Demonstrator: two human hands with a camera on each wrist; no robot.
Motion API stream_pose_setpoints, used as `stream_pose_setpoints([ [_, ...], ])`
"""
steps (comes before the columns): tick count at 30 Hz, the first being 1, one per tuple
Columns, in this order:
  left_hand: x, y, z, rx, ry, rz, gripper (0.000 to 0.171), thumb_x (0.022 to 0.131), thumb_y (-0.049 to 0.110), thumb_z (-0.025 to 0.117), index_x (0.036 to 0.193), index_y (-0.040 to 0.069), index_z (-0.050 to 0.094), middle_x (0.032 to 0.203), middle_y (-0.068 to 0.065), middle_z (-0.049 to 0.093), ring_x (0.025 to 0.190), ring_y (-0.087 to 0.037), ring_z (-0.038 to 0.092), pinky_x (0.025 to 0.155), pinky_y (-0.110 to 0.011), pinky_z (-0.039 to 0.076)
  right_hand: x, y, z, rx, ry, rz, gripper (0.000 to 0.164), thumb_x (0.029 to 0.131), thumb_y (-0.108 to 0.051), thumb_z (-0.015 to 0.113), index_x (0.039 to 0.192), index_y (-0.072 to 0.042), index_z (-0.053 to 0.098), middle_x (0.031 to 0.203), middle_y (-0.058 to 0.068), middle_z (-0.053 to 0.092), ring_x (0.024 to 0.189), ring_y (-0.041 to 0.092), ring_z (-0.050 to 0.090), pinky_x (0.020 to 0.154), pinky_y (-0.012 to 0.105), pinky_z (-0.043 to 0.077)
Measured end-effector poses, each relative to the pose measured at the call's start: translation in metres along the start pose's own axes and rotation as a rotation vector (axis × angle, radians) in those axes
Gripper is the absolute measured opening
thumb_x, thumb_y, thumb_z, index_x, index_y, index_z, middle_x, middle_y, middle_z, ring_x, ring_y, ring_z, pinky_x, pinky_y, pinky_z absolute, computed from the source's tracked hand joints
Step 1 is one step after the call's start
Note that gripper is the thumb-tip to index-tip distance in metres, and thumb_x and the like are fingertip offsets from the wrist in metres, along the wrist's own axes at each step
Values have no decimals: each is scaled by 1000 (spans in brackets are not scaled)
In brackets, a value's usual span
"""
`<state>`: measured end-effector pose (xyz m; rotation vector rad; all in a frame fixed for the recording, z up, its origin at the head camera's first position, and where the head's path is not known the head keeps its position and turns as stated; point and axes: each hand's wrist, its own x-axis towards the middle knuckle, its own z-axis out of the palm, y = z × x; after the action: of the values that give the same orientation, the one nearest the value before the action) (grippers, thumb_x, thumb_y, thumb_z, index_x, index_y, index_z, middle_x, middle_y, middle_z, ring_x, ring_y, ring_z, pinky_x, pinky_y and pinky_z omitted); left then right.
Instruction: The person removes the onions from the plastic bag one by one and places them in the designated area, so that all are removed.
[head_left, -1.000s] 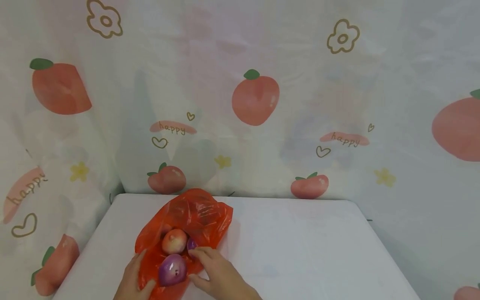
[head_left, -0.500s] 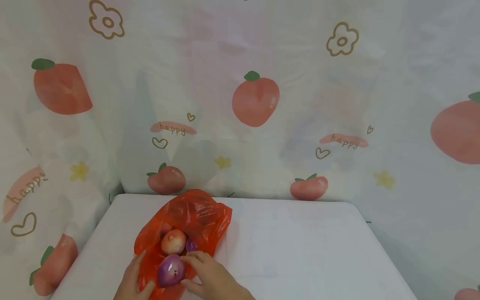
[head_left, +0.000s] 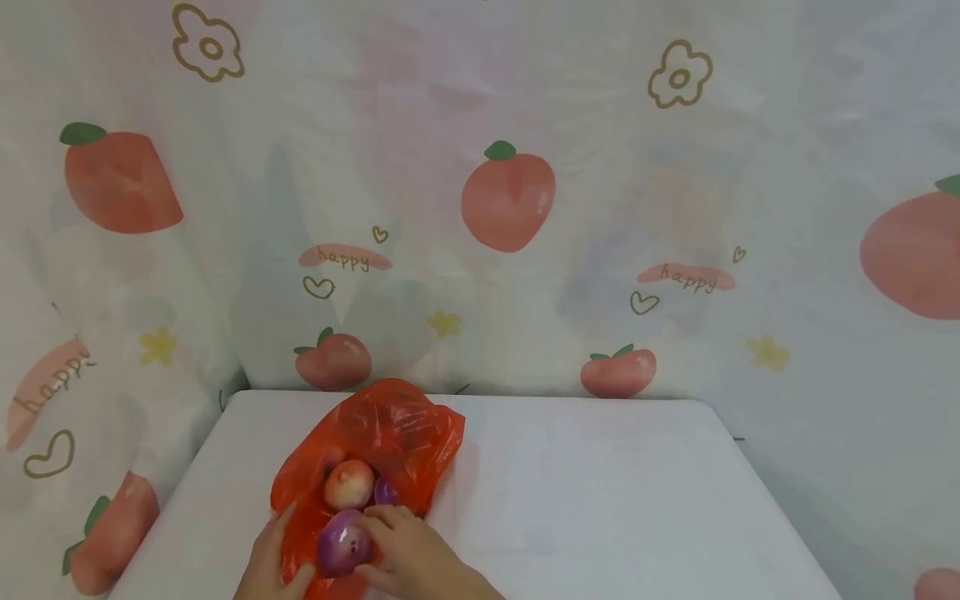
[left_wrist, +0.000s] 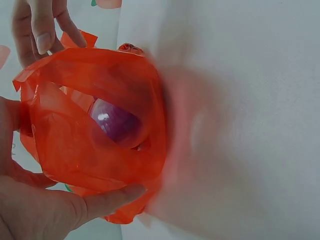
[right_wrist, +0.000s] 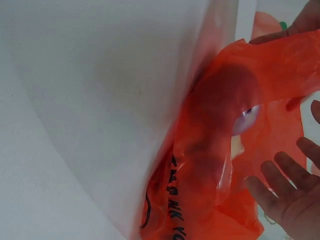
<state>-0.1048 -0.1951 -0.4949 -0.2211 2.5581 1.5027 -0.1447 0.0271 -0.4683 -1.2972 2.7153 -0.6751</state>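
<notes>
A red plastic bag (head_left: 397, 425) lies on the white table with its mouth toward the person. In the head view a purple onion (head_left: 343, 546) sits near the mouth, an orange-brown onion (head_left: 349, 485) behind it. Part of another purple thing (head_left: 385, 491) shows beside that. My left hand (head_left: 272, 554) rests on the bag's left side, thumb and fingers spread wide; its straight thumb (left_wrist: 112, 202) lies along the outer plastic. My right hand (head_left: 412, 550) is at the right of the mouth, fingertips overlapping the front onion's edge. Its fingers (right_wrist: 277, 182) are loosely extended in the right wrist view.
The white table (head_left: 600, 483) extends to the right of the bag. Behind it and along the left hangs a pale curtain (head_left: 420, 108) printed with red fruit, flowers and hearts. Black lettering (right_wrist: 174, 205) runs down the bag's side.
My right hand has shifted left, from beside the rear purple thing to the front purple onion. My left hand and the bag stay nearly where they were.
</notes>
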Motion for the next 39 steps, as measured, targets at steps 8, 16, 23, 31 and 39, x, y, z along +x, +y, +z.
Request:
stream_pose_setpoints([
  [8,0,-4,-1,81,-1,-3,79,78,12,60,143,-5,17,142,-30,19,126,-50,24,95,-64,34,4,-1,5,-30,-3,-6,48,89,-35,63,132,-17,52,127,-7,51,111,8,49,92,26,46],
  [16,-1,-6,1,97,17,-5,80,78,13,61,143,-4,18,143,-30,19,127,-50,26,95,-64,35,9,0,10,-51,-45,13,52,86,-35,67,133,-18,51,127,-4,50,108,11,49,90,29,47],
  [23,-2,-11,3,112,24,-14,80,78,14,62,143,-3,19,143,-29,19,125,-50,29,92,-63,38,12,2,17,12,-152,141,59,84,-37,68,137,-26,46,129,-6,48,113,14,48,92,38,47],
  [31,-4,-10,2,122,45,37,78,80,12,61,143,-5,18,142,-31,19,124,-50,29,92,-64,38,20,4,22,83,-149,195,54,84,-38,67,133,-27,50,121,-11,52,107,6,50,92,35,48],
  [39,-6,-7,3,122,62,54,76,80,12,61,143,-4,20,142,-31,20,124,-49,31,93,-64,36,29,-2,21,63,16,178,35,89,-33,63,122,-22,57,113,-12,56,99,2,52,84,22,49],
])
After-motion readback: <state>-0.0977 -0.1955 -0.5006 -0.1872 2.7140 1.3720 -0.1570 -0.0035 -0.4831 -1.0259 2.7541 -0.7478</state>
